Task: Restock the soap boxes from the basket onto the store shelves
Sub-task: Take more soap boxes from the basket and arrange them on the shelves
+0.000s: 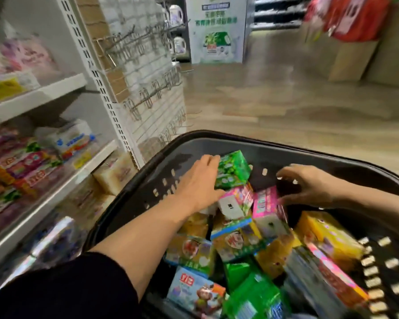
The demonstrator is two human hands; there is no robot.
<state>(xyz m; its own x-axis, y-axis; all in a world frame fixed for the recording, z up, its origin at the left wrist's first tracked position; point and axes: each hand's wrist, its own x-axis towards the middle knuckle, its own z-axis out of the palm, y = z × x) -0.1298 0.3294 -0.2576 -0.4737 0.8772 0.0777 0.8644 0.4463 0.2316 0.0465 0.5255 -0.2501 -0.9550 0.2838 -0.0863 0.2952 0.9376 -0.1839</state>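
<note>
Both hands reach into a basket of soap boxes beside store shelves.

The black basket (274,143) fills the 5 o'clock part of the view, heaped with green, pink, yellow and blue soap boxes. The left hand (199,180) lies with fingers straight along the side of a green box (233,169) at the top of the heap, thumb underneath, touching it. The right hand (309,186), at 3 o'clock, hovers with curled, spread fingers over a pink box (266,203), holding nothing. Shelves (39,97) at 9 o'clock already carry blurred soap packs. Wire hooks (148,97) hang at 11 o'clock.
</note>
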